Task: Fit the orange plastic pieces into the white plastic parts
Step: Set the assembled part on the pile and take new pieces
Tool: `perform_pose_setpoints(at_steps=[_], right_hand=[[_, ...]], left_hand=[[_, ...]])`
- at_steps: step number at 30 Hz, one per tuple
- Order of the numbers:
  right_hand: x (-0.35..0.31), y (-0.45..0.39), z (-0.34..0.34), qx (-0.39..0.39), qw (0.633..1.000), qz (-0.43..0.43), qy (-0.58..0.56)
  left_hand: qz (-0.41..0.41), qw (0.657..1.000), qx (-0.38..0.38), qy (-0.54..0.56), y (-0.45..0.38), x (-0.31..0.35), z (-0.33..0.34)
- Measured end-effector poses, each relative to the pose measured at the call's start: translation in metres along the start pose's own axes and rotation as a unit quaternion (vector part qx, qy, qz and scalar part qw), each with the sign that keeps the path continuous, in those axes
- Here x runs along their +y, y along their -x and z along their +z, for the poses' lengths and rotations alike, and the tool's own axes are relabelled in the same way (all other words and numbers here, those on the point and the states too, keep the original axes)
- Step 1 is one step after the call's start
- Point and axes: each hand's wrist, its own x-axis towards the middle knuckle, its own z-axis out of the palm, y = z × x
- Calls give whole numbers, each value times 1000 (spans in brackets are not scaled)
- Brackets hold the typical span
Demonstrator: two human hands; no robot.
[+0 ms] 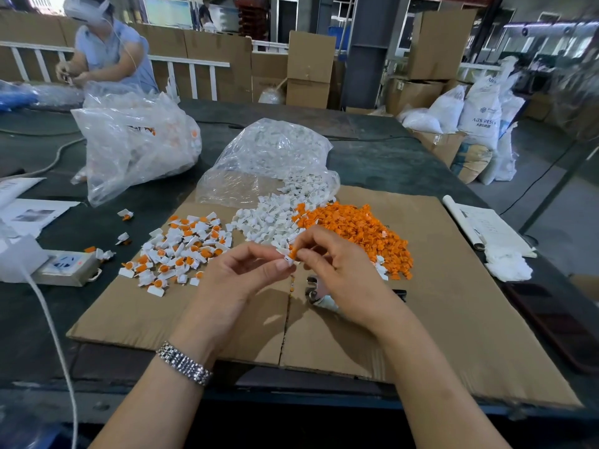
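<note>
Left hand (240, 273): fingers curled, thumb and fingertips pinching a white part (287, 260) above the cardboard sheet (437, 306).
Right hand (337, 270): fingers curled, pinching an orange piece (293, 253) against the top of the white part.
Held pair: touching, centred between both hands, just in front of the loose piles.
Orange pile (359, 228): heaped on the cardboard sheet, right of centre, beyond the right hand.
White pile (275, 218): spilled from the mouth of the clear bag (269, 157), touching the left edge of the orange pile.
Assembled pile (181, 251): white parts with orange inserts, spread on the left portion of the cardboard sheet; a few strays on the dark table (372, 160) further left.
Metal tool (312, 288): on the cardboard sheet, partly hidden under the right hand.
Wristwatch (184, 364): metal band, left wrist.
Second bag (136, 140): clear, far left of the table, holding white and orange items.
Power strip (68, 265): left table edge.
Second person (107, 50): far left, behind the table.
</note>
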Motion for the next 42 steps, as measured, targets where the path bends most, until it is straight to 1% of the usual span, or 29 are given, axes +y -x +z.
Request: perform_pose_setpoints(at_steps=[2,3,4,6,8,11,12,14,15,16,17,18,19,20,21,22,25,27,31,35,38,42], right_hand=[[-1,1,-4,-14,999,-23,20],[-1,2,-6,-21,998,-35,41],[-1,1,-8,-28,996,-48,69],[-1,1,-10,-37,988,-71,129],[-2,2,-9,-26,985,-67,155],[-5,4,3,14,992,8,125],[-7,4,8,25,991,36,124],[-10,4,18,42,988,102,103],[-12,3,20,48,987,141,65],[-14,1,20,49,983,177,6],[-15,1,19,41,976,206,-63],[-16,1,15,26,968,219,-122],[-17,2,10,6,963,219,-157],[-17,5,6,-11,964,208,-167],[-17,8,1,-17,969,190,-155],[-16,10,-2,-8,978,163,-130],[-16,15,-5,22,992,75,-98],[-17,16,-4,30,995,51,-86],[-16,16,-2,66,996,27,-61],[-14,17,2,77,995,20,-64],[-12,18,7,84,992,24,-89],[-10,21,12,112,991,10,-75]], left_hand=[[-34,997,-15,68,0,-1,-2],[-41,995,-22,83,1,-1,-2],[-41,996,-27,74,3,1,-1],[-15,1000,-15,-23,6,4,1],[32,991,16,-131,8,8,5],[108,971,49,-207,7,11,10],[136,958,56,-245,7,12,12],[206,913,69,-345,7,9,17],[238,890,70,-384,8,7,18],[256,878,70,-399,9,4,18],[256,881,74,-390,10,1,17],[236,903,84,-349,10,-1,15],[198,934,93,-281,10,-2,12],[151,961,99,-209,10,-1,10],[111,977,103,-152,10,-1,8],[82,984,104,-121,10,-2,5],[42,993,75,-76,8,-4,2],[40,997,44,-42,9,-5,4],[64,997,26,-29,11,-1,11],[92,992,58,-64,17,4,19],[109,988,73,-79,18,4,22],[110,988,54,-93,17,2,18]])
